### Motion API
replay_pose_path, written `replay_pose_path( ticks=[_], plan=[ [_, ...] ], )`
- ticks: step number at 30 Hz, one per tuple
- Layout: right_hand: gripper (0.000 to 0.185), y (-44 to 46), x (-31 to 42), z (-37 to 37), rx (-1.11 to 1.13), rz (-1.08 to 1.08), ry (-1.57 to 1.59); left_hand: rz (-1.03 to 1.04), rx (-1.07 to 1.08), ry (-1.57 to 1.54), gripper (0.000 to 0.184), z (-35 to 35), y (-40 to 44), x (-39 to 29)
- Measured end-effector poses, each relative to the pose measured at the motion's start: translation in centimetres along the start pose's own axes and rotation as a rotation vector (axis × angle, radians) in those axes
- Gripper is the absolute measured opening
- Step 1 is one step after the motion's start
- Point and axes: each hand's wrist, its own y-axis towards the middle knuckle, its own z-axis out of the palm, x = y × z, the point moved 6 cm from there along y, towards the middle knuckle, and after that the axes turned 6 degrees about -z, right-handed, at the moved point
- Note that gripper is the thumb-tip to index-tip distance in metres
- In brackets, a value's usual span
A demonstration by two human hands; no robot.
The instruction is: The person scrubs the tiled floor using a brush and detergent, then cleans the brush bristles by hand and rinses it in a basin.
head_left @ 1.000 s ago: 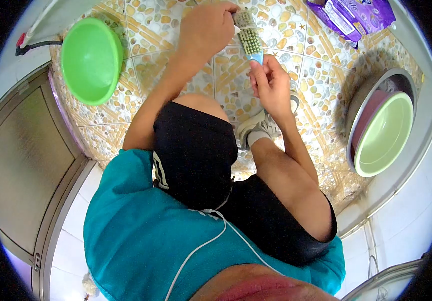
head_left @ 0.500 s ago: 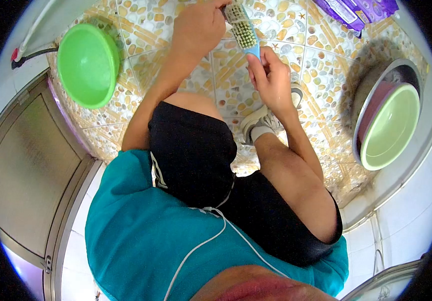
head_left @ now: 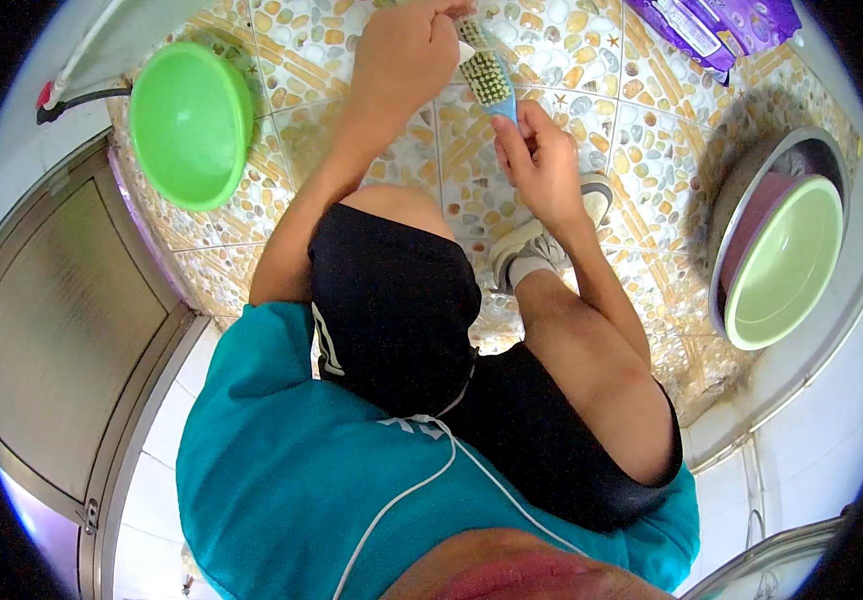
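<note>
Pebble-patterned tiles cover the floor. At upper centre, the right hand has thumb and fingers clamped on the blue handle of a brush, bristles facing up; scrubbing motion would call for a firm handle grip. Beside the bristles, the left hand has curled fingers, near a small pale thing; I cannot tell whether it grips either. Nested basins sit at right, a green basin upper left, a purple packet upper right.

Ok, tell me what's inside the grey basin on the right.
The grey basin holds a mauve basin with a pale green basin inside. Something greyish shows near its far edge, too unclear to name; its bottom is covered.
</note>
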Motion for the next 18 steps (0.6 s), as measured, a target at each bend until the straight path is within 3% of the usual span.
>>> replay_pose_path(
  ticks=[2,4,11,13,18],
  plan=[
    [0.018,-0.1,0.4,0.3,0.029,0.056,0.145,0.096,-0.029,0.141,0.024,0.6,-0.5,0.3],
    [0.018,-0.1,0.3,0.3,0.034,0.064,0.148,-0.037,0.012,0.037,0.023,0.4,-0.1,0.5],
    [0.020,-0.1,-0.1,0.3,0.061,0.077,0.136,0.025,-0.028,0.085,0.023,1.2,-0.3,0.6],
    [0.018,-0.2,-0.4,0.7,0.052,0.059,0.160,-0.094,0.028,-0.039,0.023,1.3,0.0,1.4],
    [0.020,-0.3,-0.4,0.5,0.043,0.091,0.149,0.003,0.005,-0.066,0.021,-0.2,0.5,0.2]
  ],
)
